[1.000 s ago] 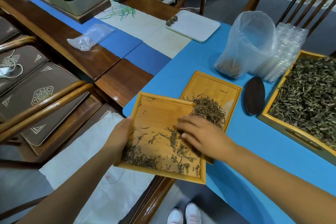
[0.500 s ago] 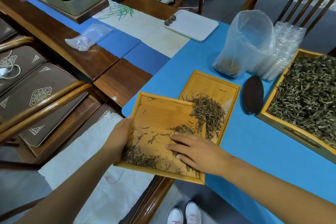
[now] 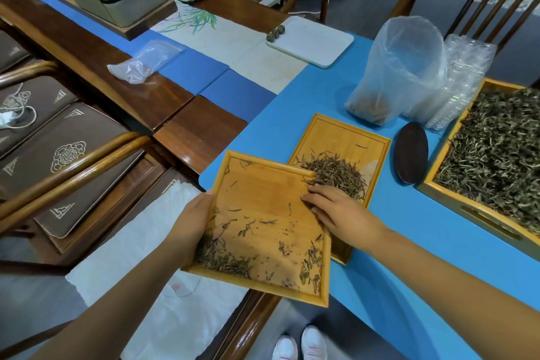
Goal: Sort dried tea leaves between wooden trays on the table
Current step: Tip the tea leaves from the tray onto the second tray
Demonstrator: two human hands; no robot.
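- Right hand (image 3: 340, 212): fingers flat, sweeping leaves off the held tray (image 3: 263, 222) onto the leaf pile (image 3: 336, 175), which is growing.
- Left hand (image 3: 190, 222): gripping the held tray's edge.
- Held tray's middle is clearing.

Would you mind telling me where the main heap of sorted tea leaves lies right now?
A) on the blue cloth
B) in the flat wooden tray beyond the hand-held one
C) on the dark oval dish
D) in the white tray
B: the heap of tea leaves lies in the flat wooden tray, just past the right hand.
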